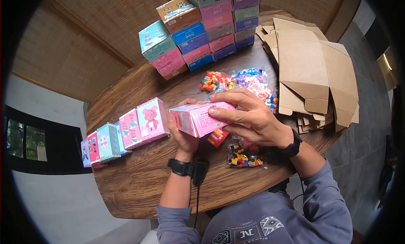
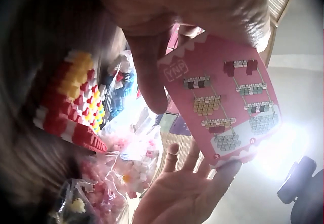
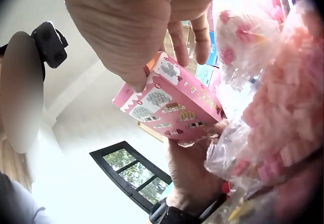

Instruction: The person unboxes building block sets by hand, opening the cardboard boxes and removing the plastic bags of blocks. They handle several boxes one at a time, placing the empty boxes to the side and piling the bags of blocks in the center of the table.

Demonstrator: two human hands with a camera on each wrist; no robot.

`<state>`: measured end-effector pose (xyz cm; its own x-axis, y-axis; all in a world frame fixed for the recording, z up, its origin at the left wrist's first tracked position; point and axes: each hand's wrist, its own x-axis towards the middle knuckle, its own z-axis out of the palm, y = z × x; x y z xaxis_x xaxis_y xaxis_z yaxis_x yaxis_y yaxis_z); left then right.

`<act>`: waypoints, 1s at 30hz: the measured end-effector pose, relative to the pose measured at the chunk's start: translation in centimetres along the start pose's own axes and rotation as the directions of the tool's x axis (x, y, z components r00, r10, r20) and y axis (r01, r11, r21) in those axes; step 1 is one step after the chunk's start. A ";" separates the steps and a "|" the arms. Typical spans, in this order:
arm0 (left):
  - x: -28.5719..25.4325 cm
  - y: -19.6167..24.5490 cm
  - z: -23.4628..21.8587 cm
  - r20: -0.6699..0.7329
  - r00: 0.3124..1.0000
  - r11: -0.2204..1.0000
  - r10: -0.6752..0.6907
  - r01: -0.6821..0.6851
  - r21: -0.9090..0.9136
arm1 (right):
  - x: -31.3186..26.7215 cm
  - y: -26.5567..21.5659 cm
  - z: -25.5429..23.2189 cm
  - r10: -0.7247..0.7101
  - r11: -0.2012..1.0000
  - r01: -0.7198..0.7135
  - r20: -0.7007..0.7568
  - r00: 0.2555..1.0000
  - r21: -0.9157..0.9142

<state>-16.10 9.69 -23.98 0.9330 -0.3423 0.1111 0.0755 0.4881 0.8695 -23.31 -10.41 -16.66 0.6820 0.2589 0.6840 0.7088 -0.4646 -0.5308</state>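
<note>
A small pink box (image 1: 210,122) is held above the table between both hands. The left hand (image 1: 184,136) grips its left end from below, thumb on the near side. The right hand (image 1: 253,117) holds the right end, fingers over the top. In the left wrist view the pink box (image 2: 223,100) shows printed brick diagrams, with the left hand (image 2: 197,6) above and the right hand (image 2: 187,196) below. The right wrist view has the pink box (image 3: 172,105) between the right hand (image 3: 136,26) and the left hand (image 3: 190,171).
A row of small boxes (image 1: 130,128) stands at the left. Colourful boxes (image 1: 190,35) are stacked at the back. Bags of bricks (image 1: 255,85) lie behind the hands, another bag (image 1: 246,156) nearer. Flattened cardboard (image 1: 303,58) lies at the right. A red and yellow brick piece (image 1: 218,137) is below the box.
</note>
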 end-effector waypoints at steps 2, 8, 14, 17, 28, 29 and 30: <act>0.0 -0.2 -0.1 0.004 1.000 1.000 -0.003 0.003 0.001 | 0.0 0.0 0.1 -0.002 1.000 0.002 0.011 1.000 -0.019; -0.1 0.3 0.4 0.033 0.999 0.999 -0.031 0.031 -0.015 | 0.2 -0.1 0.1 -0.037 0.992 0.044 0.061 0.997 -0.114; -0.1 0.5 0.9 0.033 0.998 0.998 -0.052 0.053 -0.038 | 0.4 -0.3 -0.2 -0.065 0.984 0.073 0.057 0.996 -0.161; -0.3 0.6 0.8 0.059 0.996 0.997 -0.068 0.069 -0.023 | 0.2 0.1 -0.2 -0.048 0.979 0.062 0.077 0.996 -0.194; -0.5 0.4 0.9 0.018 1.000 0.997 -0.006 0.007 -0.076 | -0.4 -0.4 -1.0 0.202 0.971 -0.188 -0.090 0.975 0.148; -0.5 0.4 1.0 0.008 1.000 0.998 0.015 -0.015 -0.060 | -0.6 -0.2 -1.0 0.275 0.946 -0.254 -0.082 0.958 0.204; -0.4 0.4 1.1 0.001 0.999 0.998 0.036 -0.036 -0.043 | -0.7 -0.2 -1.0 0.346 0.913 -0.318 -0.071 0.936 0.258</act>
<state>-16.86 9.15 -23.12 0.9348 -0.3253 0.1428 0.0570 0.5341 0.8435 -24.16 -11.38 -16.54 0.8703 0.0215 0.4921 0.4767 -0.2882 -0.8305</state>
